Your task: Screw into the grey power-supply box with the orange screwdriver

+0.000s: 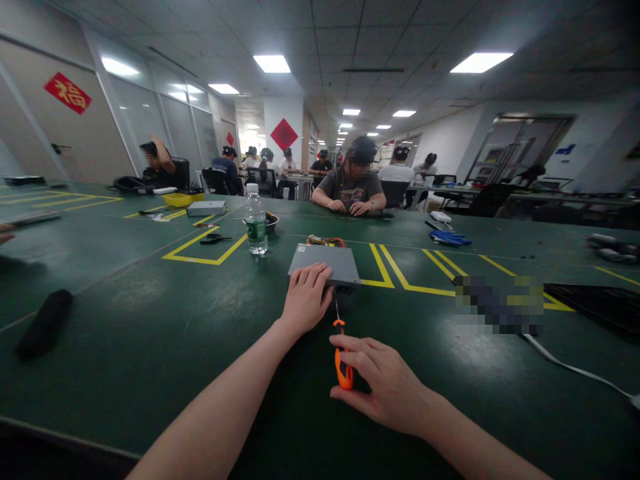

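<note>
A grey metal computer power supply [337,263] lies on the green tabletop, with coloured cables [327,241] bunched behind it. My left hand [307,297] grips its near left part, fingers laid over the top and thumb against the front edge. An orange and black screwdriver [344,370] is in my right hand [383,377], its handle between fingers and thumb. Its shaft points away from me to the front face of the power supply, near the dark socket. Whether the tip sits in a screw is too small to tell.
A water bottle [257,223] stands left of the power supply, before a metal bowl [272,223]. Black pouch [45,323] at left, blue gloves [450,237] at right. Yellow tape [430,290] marks the table [215,353]. Across it sits a co-worker [350,187].
</note>
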{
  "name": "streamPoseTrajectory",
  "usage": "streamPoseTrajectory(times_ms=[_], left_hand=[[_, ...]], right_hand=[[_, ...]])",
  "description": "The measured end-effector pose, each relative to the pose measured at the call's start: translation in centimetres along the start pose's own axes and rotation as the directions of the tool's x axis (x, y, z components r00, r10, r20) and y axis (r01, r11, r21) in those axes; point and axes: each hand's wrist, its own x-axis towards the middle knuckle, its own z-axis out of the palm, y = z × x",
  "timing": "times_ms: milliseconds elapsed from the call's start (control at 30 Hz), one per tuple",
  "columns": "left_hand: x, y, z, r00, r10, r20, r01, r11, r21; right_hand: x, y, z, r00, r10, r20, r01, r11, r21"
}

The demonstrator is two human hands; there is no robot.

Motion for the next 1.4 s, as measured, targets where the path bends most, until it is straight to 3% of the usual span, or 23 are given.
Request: streamPoseTrajectory(times_ms=[200,400,533,633,733,833,933,1033,1233,1400], left_hand=[[-0.06,-0.08,0.19,1.0,-0.002,0.005,0.002,1.0,-0.014],[-0.06,-0.11,0.06,1.0,0.002,0.004,-0.002,1.0,-0.015],[-0.05,-0.07,-0.03,1.0,0.0,0.007,0.0,1.0,-0.016],[-0.05,-0.04,-0.03,1.0,0.0,-0.001,0.0,1.0,-0.014],[-0.06,-0.04,-0.01,1.0,0.001,-0.009,-0.001,1.0,-0.009],[-0.06,-0.06,0.02,1.0,0.002,-0.009,-0.002,1.0,-0.006],[-0.04,-0.06,0.05,1.0,0.002,-0.003,-0.003,1.0,-0.008],[-0.01,-0.04,0.08,1.0,-0.001,-0.002,0.0,1.0,-0.015],[-0.02,-0.06,0.09,1.0,0.003,-0.009,-0.003,1.0,-0.015],[-0.07,-0.11,0.13,1.0,-0.001,0.006,0.001,1.0,-0.014]], right_hand=[[0.12,-0.43,-0.75,0.993,-0.017,0.119,0.023,0.998,-0.053],[0.1,-0.04,-0.23,1.0,-0.022,-0.003,0.022,1.0,-0.014],[-0.08,-0.08,-0.49,0.998,0.023,0.052,-0.023,1.0,-0.003],[0.16,-0.19,-0.75,0.996,-0.019,0.089,0.025,0.998,-0.062],[0.32,-0.07,-0.56,0.998,-0.059,0.015,0.06,0.995,-0.074],[0.12,0.05,-0.34,0.999,-0.02,-0.047,0.018,0.999,-0.036],[-0.09,-0.09,-0.48,1.0,0.022,0.0,-0.022,1.0,-0.019],[0.03,-0.24,-0.68,0.998,-0.009,0.056,0.013,0.998,-0.062],[0.32,0.11,-0.24,0.995,-0.057,-0.081,0.053,0.997,-0.055],[0.18,0.13,-0.03,0.997,-0.024,-0.071,0.023,1.0,-0.018]])
